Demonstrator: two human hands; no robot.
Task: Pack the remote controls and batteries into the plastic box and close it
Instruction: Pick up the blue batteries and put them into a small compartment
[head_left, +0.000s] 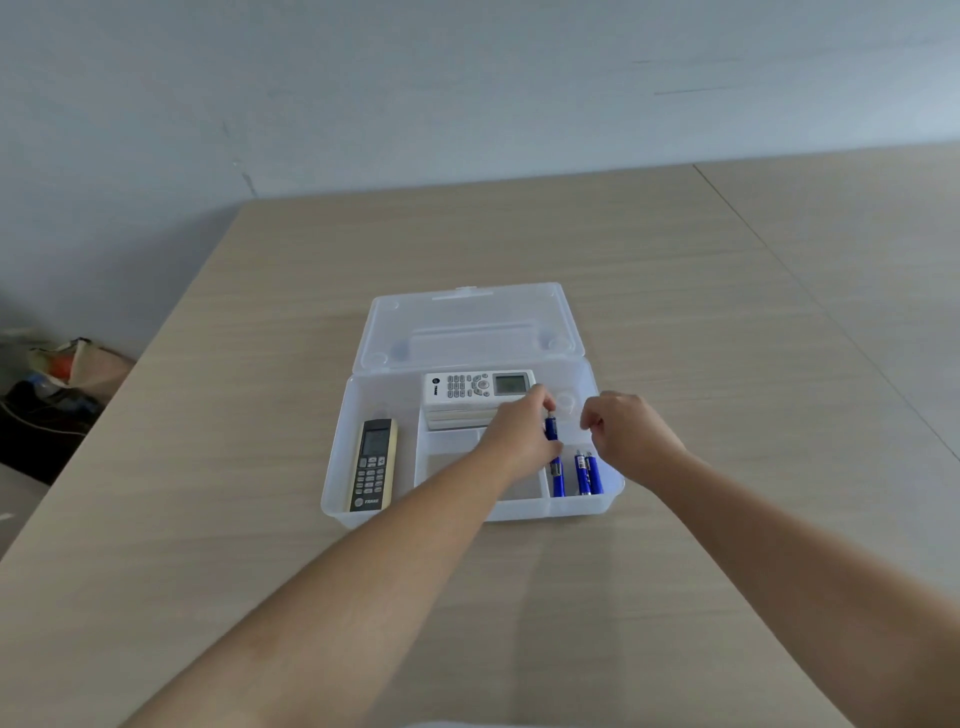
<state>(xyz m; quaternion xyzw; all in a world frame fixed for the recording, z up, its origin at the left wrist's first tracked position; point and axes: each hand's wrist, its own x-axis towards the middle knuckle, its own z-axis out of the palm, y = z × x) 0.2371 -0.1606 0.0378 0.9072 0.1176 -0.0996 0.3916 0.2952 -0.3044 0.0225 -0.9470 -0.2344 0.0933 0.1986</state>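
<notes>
A clear plastic box (332, 499) stands open on the table, its lid (467, 322) tilted back. A black and beige remote (371, 465) lies in the left compartment. A white remote (478, 387) rests across the back on an inner tray. Blue batteries (589, 475) lie in the front right compartment. My left hand (522, 431) is over the tray, pinching a blue battery (550, 428) that points down into that compartment. My right hand (621, 428) hovers just right of it, fingers curled in, with nothing visible in it.
The box sits mid-table on a light wood-grain top (675, 312). A seam to a second table runs at the right. Bags and cables (57, 384) lie on the floor at the left, past the table's edge. A grey wall is behind.
</notes>
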